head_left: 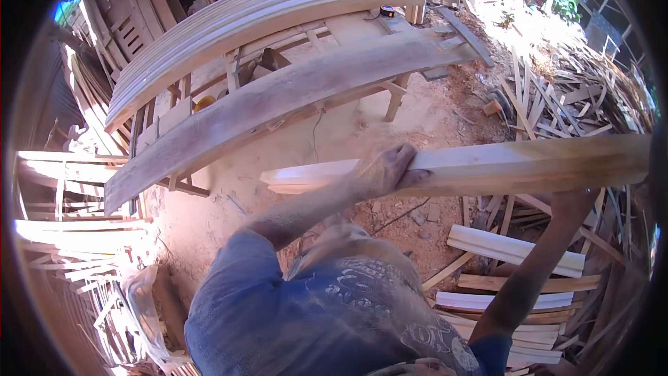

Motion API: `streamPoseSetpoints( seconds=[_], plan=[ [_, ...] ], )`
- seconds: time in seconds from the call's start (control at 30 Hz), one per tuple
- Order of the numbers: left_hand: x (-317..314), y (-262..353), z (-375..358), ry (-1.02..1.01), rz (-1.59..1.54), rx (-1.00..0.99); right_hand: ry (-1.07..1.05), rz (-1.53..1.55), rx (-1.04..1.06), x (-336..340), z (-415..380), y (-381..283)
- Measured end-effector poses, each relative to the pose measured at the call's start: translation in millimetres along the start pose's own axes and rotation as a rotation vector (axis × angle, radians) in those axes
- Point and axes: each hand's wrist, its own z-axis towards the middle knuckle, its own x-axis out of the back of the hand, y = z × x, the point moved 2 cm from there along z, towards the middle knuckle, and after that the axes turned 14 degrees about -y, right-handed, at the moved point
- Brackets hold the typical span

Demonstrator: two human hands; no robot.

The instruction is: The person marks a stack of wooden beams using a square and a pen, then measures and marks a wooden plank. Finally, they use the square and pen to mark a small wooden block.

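Note:
A long pale wooden beam [501, 163] is held level in front of my body and stretches to the right edge of view. My left hand [390, 167] is closed over it near its left end, fingers curled across the top. Under its right part is my right hand [574, 203], gripping from below with the fingers largely hidden by the wood. Beyond the beam, a long dusty plank [278, 94] rests on a wooden trestle stand, apart from both hands.
Several long planed strips [264, 10] lie side by side behind the dusty plank, with a tape measure [387, 10] near their right end. Offcuts [577, 97] are heaped on the right. Cut wood pieces [515, 251] lie near my right arm. Sawdust covers the floor [348, 125].

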Motion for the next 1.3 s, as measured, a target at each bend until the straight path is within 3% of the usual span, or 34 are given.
streamPoseSetpoints(
  seconds=[0.07,0.13,0.27,0.37,0.57,0.7,0.8,0.87,0.97,1.0,1.07,1.13,1.2,1.3],
  plan=[
    [51.6,-40.8,-4.7,0.005,0.077,0.016,0.075,0.014,-0.171,-19.1,-2.0,66.4],
    [100.8,-82.1,-9.6,-0.099,0.132,0.198,-0.005,0.071,-0.311,19.9,-15.4,139.3],
    [169.5,-190.2,-10.8,-0.102,0.469,0.256,0.24,0.045,-0.532,66.1,-83.5,246.6],
    [200.8,-248.4,0.7,-0.194,0.465,0.451,0.374,0.014,-0.578,80.3,-127.0,283.8],
    [202.6,-348.1,12.6,-0.141,0.595,0.494,0.496,-0.088,-0.534,76.7,-136.2,293.7],
    [186.8,-382.8,31.7,-0.027,0.53,0.409,0.335,-0.238,-0.469,38.9,-71.2,299.2],
    [162.2,-410.9,46.2,0.014,0.558,0.379,0.189,-0.358,-0.417,-38.5,2.9,308.9],
    [143.4,-434.9,53.6,-0.041,0.566,0.394,0.011,-0.471,-0.338,-92.0,57.6,318.9],
    [127.0,-447.3,60.6,0.047,0.594,0.311,-0.241,-0.668,-0.243,-171.9,132.1,336.3],
    [124.9,-451.2,63.9,0.015,0.574,0.377,-0.328,-0.739,-0.219,-195.5,159.3,348.1],
    [126.6,-440.1,62.8,-0.064,0.522,0.53,-0.575,-0.875,-0.128,-233.7,218.7,377.8],
    [141.3,-420.8,74.1,-0.112,0.456,0.586,-0.73,-1.071,-0.202,-277.8,276.3,410.3],
    [147.7,-412.6,80.2,-0.146,0.399,0.627,-0.919,-1.213,-0.139,-319.8,338.1,453.9],
    [146.6,-416.7,84.9,-0.089,0.29,0.641,-1.01,-1.448,0.007,-346.9,439.9,565.4]
  ],
)
